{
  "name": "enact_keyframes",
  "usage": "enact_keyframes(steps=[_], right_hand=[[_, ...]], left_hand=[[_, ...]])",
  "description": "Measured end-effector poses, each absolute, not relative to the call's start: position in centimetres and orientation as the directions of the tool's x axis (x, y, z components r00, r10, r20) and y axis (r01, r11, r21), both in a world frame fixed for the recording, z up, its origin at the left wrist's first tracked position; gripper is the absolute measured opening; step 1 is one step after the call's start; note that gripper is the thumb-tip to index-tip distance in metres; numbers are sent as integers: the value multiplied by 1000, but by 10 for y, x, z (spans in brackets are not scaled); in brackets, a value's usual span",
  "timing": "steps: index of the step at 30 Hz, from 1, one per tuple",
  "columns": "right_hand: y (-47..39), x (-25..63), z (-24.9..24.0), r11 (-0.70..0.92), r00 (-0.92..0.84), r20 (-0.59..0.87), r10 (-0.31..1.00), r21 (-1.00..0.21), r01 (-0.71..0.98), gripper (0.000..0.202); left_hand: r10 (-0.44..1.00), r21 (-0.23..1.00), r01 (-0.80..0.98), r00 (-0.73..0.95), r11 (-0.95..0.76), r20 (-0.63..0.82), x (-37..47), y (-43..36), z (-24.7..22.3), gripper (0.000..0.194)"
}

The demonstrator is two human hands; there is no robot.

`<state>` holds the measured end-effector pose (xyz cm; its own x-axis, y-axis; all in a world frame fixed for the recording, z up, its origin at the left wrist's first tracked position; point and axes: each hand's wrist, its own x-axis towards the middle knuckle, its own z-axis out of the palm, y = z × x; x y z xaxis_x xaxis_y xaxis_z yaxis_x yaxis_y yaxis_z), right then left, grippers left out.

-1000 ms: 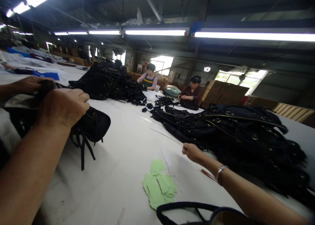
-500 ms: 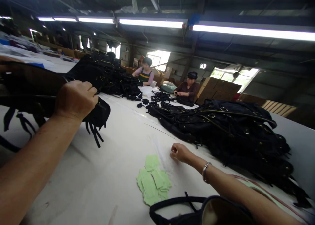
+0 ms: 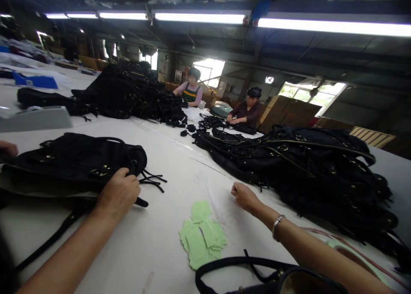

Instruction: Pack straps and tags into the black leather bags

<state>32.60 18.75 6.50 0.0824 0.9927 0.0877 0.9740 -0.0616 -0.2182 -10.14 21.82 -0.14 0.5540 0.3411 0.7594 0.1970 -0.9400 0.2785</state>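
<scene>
My left hand (image 3: pixel 118 193) is closed on the edge of a black bag (image 3: pixel 80 157) with gold-coloured hardware, dark straps and dangling laces. That bag lies on the white table at the left, its opening partly facing me. A partial hand (image 3: pixel 7 150) at the left frame edge, apparently a co-worker's, is by the bag's other end. My right hand (image 3: pixel 244 195), with a silver bangle on the wrist, is closed over the table; its fingers hide whatever they may hold. Left of it lie pale green paper slips (image 3: pixel 202 238). Below my right forearm is another black bag (image 3: pixel 237 266) with a strap.
A long heap of black bags (image 3: pixel 289 157) runs along the right side. Another pile (image 3: pixel 125 92) stands at the back left, near a grey object (image 3: pixel 41 119) and a blue one (image 3: pixel 35 80). Two people (image 3: pixel 191 88) work at the far side. A tape roll (image 3: pixel 353 259) lies lower right.
My left hand and the black bag have come down toward me onto the table, uncovering the grey and blue objects behind. My right hand stays closed in nearly the same place.
</scene>
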Motion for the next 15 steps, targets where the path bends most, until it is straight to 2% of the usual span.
enact_keyframes(steps=[2,7,10,12,15], right_hand=[[184,329,83,-69,93,81,992,-263,962,12],[159,334,130,-65,77,10,997,-426,903,19],[138,338,154,-31,50,28,998,-474,880,19],[123,340,168,13,20,63,998,-485,875,23],[98,342,187,74,-12,132,991,-472,879,23]], left_hand=[[370,291,237,443,-927,817,-97,205,2,65],[157,-19,271,611,-962,776,-107,161,38,50],[104,-114,433,449,-894,887,-140,135,58,51],[50,-129,534,307,-836,950,-157,126,70,49],[-82,-147,535,143,-832,986,-147,113,98,42]])
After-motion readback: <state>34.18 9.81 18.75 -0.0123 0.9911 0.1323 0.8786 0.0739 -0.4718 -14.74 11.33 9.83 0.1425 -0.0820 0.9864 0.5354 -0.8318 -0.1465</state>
